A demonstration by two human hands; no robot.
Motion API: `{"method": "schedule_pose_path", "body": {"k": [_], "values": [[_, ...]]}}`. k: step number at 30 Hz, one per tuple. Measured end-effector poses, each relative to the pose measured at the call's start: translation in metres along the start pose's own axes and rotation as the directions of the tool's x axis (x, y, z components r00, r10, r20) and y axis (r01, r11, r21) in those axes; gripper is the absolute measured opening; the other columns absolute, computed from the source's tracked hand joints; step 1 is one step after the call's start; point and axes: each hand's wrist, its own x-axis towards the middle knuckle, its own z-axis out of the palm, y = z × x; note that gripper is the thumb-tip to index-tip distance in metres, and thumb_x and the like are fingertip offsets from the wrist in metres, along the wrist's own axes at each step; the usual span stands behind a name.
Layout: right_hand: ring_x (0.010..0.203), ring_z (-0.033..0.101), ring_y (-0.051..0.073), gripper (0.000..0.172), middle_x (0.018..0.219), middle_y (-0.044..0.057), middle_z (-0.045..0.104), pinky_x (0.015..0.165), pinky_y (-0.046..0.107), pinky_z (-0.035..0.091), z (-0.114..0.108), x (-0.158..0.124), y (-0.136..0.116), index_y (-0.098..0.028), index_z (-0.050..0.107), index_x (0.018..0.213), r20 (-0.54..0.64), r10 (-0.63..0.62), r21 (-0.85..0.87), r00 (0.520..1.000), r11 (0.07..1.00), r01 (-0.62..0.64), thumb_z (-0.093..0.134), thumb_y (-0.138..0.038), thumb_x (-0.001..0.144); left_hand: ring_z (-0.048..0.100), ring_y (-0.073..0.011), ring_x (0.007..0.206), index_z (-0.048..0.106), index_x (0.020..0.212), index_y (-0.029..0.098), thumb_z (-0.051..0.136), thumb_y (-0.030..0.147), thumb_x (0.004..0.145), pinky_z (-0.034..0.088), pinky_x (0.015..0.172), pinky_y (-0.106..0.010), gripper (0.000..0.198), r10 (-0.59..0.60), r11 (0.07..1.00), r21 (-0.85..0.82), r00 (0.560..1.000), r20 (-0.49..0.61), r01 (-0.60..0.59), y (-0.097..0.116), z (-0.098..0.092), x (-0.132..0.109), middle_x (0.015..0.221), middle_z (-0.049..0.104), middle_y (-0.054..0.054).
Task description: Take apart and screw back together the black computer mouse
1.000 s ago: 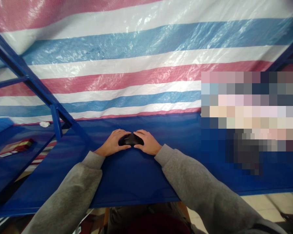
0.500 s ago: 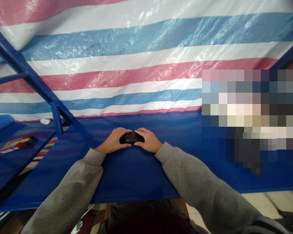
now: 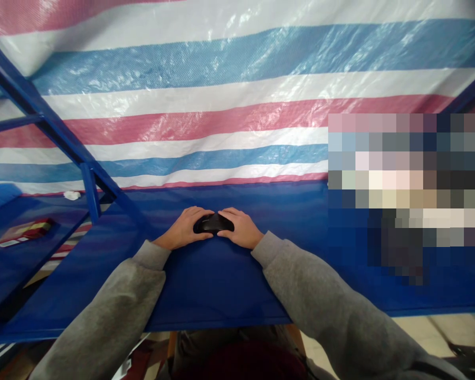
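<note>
A black computer mouse point(image 3: 211, 224) rests crosswise on the blue table point(image 3: 221, 285), straight in front of me. My left hand point(image 3: 184, 228) closes around its left end, thumb on the near side and fingers on the far side. Around the right end, my right hand point(image 3: 243, 229) grips it the same way. The fingertips of the two hands nearly meet at the mouse's middle. Both ends of the mouse are partly covered by my hands.
Striped plastic sheeting point(image 3: 206, 121) hangs behind the table. At left stand a blue metal frame point(image 3: 63, 134), a red-and-yellow box point(image 3: 26, 232), a crumpled white piece point(image 3: 72, 195) and a blue container point(image 3: 0, 196). A pixelated patch hides the right side.
Both hands keep their hold on the mouse, which stays in place. Only the view has shifted very slightly.
</note>
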Motion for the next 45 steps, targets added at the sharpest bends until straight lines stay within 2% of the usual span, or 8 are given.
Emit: {"method": "schedule_pose_path", "body": {"k": [14, 25, 29, 34, 40, 42, 45], "values": [[0.107, 0.058, 0.023, 0.058, 0.119, 0.009, 0.061, 0.097, 0.038, 0.045, 0.0, 0.0, -0.001, -0.017, 0.057, 0.121, -0.049, 0.021, 0.039, 0.999, 0.999, -0.019, 0.077, -0.033, 0.069, 0.053, -0.0261, 0.109, 0.053, 0.123, 0.023, 0.064, 0.054, 0.073, 0.037, 0.099, -0.043, 0.061, -0.009, 1.0, -0.012, 1.0, -0.017, 0.009, 0.003, -0.002, 0.0, 0.115, 0.06, -0.008], [0.11, 0.056, 0.023, 0.051, 0.119, 0.012, 0.06, 0.1, 0.038, 0.043, 0.0, 0.001, -0.002, -0.015, 0.056, 0.122, -0.08, -0.012, 0.1, 0.997, 0.995, 0.02, 0.069, -0.034, 0.077, 0.052, -0.0264, 0.112, 0.049, 0.126, 0.023, 0.064, 0.058, 0.072, 0.036, 0.101, -0.043, 0.066, -0.034, 0.999, 0.002, 0.999, -0.024, 0.034, 0.004, -0.003, 0.001, 0.119, 0.059, -0.009], [0.111, 0.056, 0.023, 0.04, 0.119, 0.012, 0.06, 0.1, 0.04, 0.042, 0.001, 0.002, 0.001, -0.017, 0.056, 0.122, -0.145, -0.015, 0.161, 0.989, 0.986, 0.038, 0.058, -0.035, 0.086, 0.051, -0.0242, 0.115, 0.05, 0.126, 0.022, 0.054, 0.054, 0.082, 0.035, 0.102, -0.041, 0.054, -0.045, 0.999, 0.0, 0.998, -0.036, 0.045, 0.002, -0.003, 0.0, 0.123, 0.059, -0.007], [0.112, 0.056, 0.023, 0.036, 0.12, 0.014, 0.061, 0.101, 0.039, 0.043, 0.004, 0.005, 0.008, -0.012, 0.055, 0.124, -0.199, 0.066, 0.201, 0.978, 0.979, -0.025, 0.041, -0.027, 0.094, 0.051, -0.0225, 0.116, 0.049, 0.127, 0.023, 0.042, 0.047, 0.091, 0.034, 0.103, -0.041, 0.044, -0.122, 0.992, -0.004, 0.983, -0.136, 0.123, -0.004, 0.004, 0.002, 0.126, 0.059, -0.005], [0.107, 0.058, 0.022, 0.045, 0.12, 0.013, 0.058, 0.097, 0.041, 0.045, 0.005, 0.006, 0.01, -0.017, 0.043, 0.135, -0.273, 0.113, 0.184, 0.955, 0.981, -0.064, 0.043, -0.022, 0.09, 0.058, -0.0212, 0.103, 0.05, 0.125, 0.022, 0.039, 0.042, 0.093, 0.041, 0.095, -0.038, 0.04, -0.199, 0.979, -0.012, 0.958, -0.207, 0.201, -0.006, 0.007, 0.005, 0.117, 0.063, -0.005], [0.108, 0.055, 0.023, 0.042, 0.118, 0.012, 0.057, 0.097, 0.04, 0.044, 0.002, 0.004, 0.006, -0.018, 0.048, 0.129, -0.303, 0.087, 0.106, 0.949, 0.993, -0.057, 0.048, -0.022, 0.087, 0.058, -0.0215, 0.103, 0.051, 0.125, 0.022, 0.038, 0.041, 0.093, 0.041, 0.094, -0.038, 0.039, -0.193, 0.98, -0.002, 0.954, -0.231, 0.197, -0.008, 0.008, 0.005, 0.117, 0.063, -0.006], [0.089, 0.057, 0.022, 0.031, 0.095, 0.008, 0.061, 0.086, 0.038, 0.047, -0.004, 0.002, -0.002, -0.018, 0.059, 0.112, -0.259, 0.07, -0.008, 0.963, 0.997, -0.074, 0.058, -0.022, 0.081, 0.058, -0.022, 0.103, 0.05, 0.126, 0.022, 0.038, 0.04, 0.093, 0.04, 0.095, -0.04, 0.039, -0.184, 0.98, 0.024, 0.949, -0.256, 0.196, -0.013, 0.01, 0.005, 0.114, 0.064, -0.006]]}}
